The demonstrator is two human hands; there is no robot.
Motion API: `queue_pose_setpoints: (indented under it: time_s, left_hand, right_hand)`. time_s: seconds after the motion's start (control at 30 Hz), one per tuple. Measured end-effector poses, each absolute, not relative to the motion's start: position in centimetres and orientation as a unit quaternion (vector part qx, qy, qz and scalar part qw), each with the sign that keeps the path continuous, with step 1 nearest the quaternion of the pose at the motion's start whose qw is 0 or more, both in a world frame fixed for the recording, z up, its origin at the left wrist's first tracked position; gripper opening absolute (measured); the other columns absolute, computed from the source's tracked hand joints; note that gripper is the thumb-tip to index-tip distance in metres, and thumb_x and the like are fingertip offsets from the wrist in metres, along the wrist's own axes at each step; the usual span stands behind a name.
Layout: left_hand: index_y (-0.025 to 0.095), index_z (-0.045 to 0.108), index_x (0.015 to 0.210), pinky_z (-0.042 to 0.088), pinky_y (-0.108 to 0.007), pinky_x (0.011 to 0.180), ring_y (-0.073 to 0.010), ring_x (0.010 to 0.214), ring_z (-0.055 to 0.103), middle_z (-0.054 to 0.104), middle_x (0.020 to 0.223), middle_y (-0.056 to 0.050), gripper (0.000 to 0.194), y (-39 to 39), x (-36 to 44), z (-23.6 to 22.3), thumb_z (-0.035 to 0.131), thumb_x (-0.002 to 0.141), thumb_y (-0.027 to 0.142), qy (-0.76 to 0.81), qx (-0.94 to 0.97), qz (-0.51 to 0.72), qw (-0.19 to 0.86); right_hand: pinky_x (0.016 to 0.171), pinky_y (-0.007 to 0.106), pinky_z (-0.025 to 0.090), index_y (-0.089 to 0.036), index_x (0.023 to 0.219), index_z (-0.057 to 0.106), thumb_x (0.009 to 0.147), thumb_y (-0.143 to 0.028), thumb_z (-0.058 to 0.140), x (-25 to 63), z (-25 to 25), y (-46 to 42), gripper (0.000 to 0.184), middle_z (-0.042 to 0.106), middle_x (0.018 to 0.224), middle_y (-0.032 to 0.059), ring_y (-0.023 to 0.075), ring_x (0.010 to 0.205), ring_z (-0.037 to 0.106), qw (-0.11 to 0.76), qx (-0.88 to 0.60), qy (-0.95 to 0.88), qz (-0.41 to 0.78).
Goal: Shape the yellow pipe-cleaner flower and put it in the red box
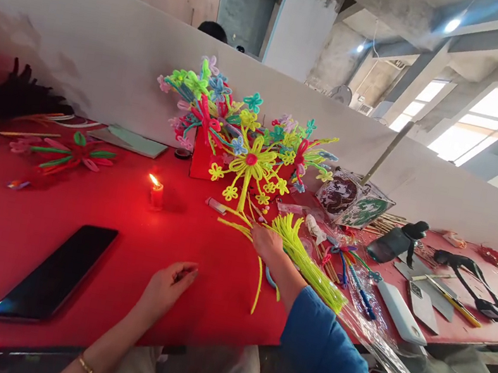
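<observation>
My left hand hovers over or rests on the red table in the middle, its fingers curled together, with nothing visible in them. My right hand reaches forward among yellow pipe cleaners, fingers bent downward; its fingertips are hidden, so any hold is unclear. Beside it lies a thick bundle of yellow pipe cleaners, partly in a clear plastic sleeve. One loose yellow pipe cleaner trails below the hand. Just beyond stands a yellow pipe-cleaner flower with a red centre, in front of many colourful ones.
A lit red candle burns left of centre. A black phone lies front left. On the right are a dark bottle, a white power bank and a patterned lantern. A white partition runs behind; people are partly visible beyond.
</observation>
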State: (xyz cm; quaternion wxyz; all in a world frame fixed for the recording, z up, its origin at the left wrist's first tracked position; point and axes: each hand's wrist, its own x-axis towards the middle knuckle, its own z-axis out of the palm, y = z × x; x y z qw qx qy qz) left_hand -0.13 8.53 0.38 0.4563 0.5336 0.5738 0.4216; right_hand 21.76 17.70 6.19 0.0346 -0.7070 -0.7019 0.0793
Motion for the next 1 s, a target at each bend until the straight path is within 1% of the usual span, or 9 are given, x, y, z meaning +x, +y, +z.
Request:
queue_pose_setpoints:
  time_s: [0.1, 0.23, 0.37, 0.47, 0.53, 0.67, 0.77, 0.87, 1.0]
  left_hand:
    - [0.02, 0.067, 0.079, 0.049, -0.034, 0.067, -0.0229, 0.068, 0.064, 0.07, 0.072, -0.004, 0.029, 8.4, -0.3, 0.2, 0.059, 0.063, 0.044, 0.575, 0.541, 0.419, 0.448]
    - [0.021, 0.067, 0.078, 0.048, -0.032, 0.066, -0.022, 0.068, 0.064, 0.07, 0.071, -0.003, 0.027, 8.2, -0.2, 0.4, 0.059, 0.064, 0.043, 0.576, 0.545, 0.42, 0.441]
    - [0.022, 0.067, 0.075, 0.049, -0.032, 0.064, -0.0219, 0.068, 0.064, 0.071, 0.07, -0.003, 0.027, 8.1, 0.0, 0.7, 0.059, 0.063, 0.044, 0.571, 0.542, 0.428, 0.443]
    - [0.021, 0.067, 0.074, 0.049, -0.031, 0.063, -0.0209, 0.065, 0.064, 0.07, 0.068, -0.004, 0.028, 8.0, 0.0, 0.6, 0.06, 0.061, 0.045, 0.564, 0.537, 0.441, 0.447]
    - [0.019, 0.067, 0.076, 0.049, -0.03, 0.06, -0.0197, 0.062, 0.063, 0.07, 0.068, -0.005, 0.031, 7.9, -0.4, 0.5, 0.058, 0.063, 0.046, 0.559, 0.53, 0.453, 0.448]
    - [0.015, 0.066, 0.083, 0.048, -0.028, 0.056, -0.0175, 0.06, 0.061, 0.069, 0.071, -0.007, 0.04, 7.8, -1.7, 1.5, 0.052, 0.069, 0.05, 0.568, 0.509, 0.485, 0.428]
    - [0.017, 0.067, 0.087, 0.046, -0.026, 0.058, -0.0171, 0.063, 0.059, 0.068, 0.07, -0.004, 0.04, 7.4, -2.5, 3.6, 0.054, 0.07, 0.05, 0.578, 0.511, 0.497, 0.397]
    - [0.021, 0.07, 0.084, 0.044, -0.026, 0.062, -0.0194, 0.069, 0.06, 0.069, 0.075, -0.003, 0.034, 6.7, -2.7, 5.7, 0.065, 0.062, 0.046, 0.569, 0.557, 0.474, 0.377]
    - [0.02, 0.07, 0.08, 0.044, -0.026, 0.059, -0.0197, 0.066, 0.061, 0.069, 0.071, -0.004, 0.027, 5.6, -2.4, 6.5, 0.057, 0.071, 0.042, 0.526, 0.677, 0.389, 0.338]
  right_hand:
    - [0.072, 0.029, 0.045, -0.024, 0.116, 0.055, 0.09, -0.026, 0.036, 22.6, 7.1, 17.8, 0.032, 0.068, 0.096, 0.0075, 0.0207, 0.088, 0.063, 0.078, -0.705, -0.702, 0.059]
    - [0.072, 0.029, 0.045, -0.025, 0.127, 0.045, 0.091, -0.029, 0.03, 23.4, 8.4, 17.3, 0.039, 0.067, 0.103, 0.006, 0.0211, 0.091, 0.062, 0.125, -0.706, -0.696, 0.039]
    - [0.073, 0.029, 0.046, -0.024, 0.121, 0.052, 0.087, -0.027, 0.04, 23.5, 9.3, 16.4, 0.037, 0.067, 0.103, 0.0069, 0.0222, 0.09, 0.063, 0.148, -0.69, -0.707, 0.043]
    - [0.072, 0.026, 0.047, -0.02, 0.119, 0.054, 0.087, -0.024, 0.037, 23.2, 10.1, 15.1, 0.036, 0.069, 0.098, 0.0066, 0.0198, 0.087, 0.063, 0.179, -0.672, -0.717, 0.051]
    - [0.072, 0.024, 0.047, -0.022, 0.12, 0.052, 0.088, -0.023, 0.035, 23.0, 10.7, 13.9, 0.037, 0.069, 0.097, 0.0037, 0.017, 0.086, 0.064, 0.199, -0.654, -0.727, 0.057]
    - [0.079, 0.024, 0.046, -0.024, 0.116, 0.055, 0.085, -0.019, 0.039, 22.4, 11.6, 10.9, 0.035, 0.066, 0.105, 0.0027, 0.0165, 0.095, 0.061, 0.231, -0.602, -0.763, 0.042]
    - [0.079, 0.026, 0.046, -0.02, 0.114, 0.057, 0.084, -0.015, 0.04, 21.9, 11.5, 8.9, 0.035, 0.066, 0.103, 0.0065, 0.0187, 0.094, 0.061, 0.222, -0.563, -0.795, 0.029]
    - [0.073, 0.026, 0.048, -0.018, 0.113, 0.058, 0.082, -0.013, 0.041, 21.1, 11.0, 7.4, 0.035, 0.068, 0.096, 0.0081, 0.0197, 0.087, 0.063, 0.192, -0.544, -0.816, 0.041]
    - [0.071, 0.025, 0.047, -0.019, 0.111, 0.059, 0.082, -0.013, 0.043, 20.1, 10.1, 5.9, 0.034, 0.069, 0.088, 0.007, 0.0183, 0.081, 0.063, 0.194, -0.538, -0.817, 0.078]
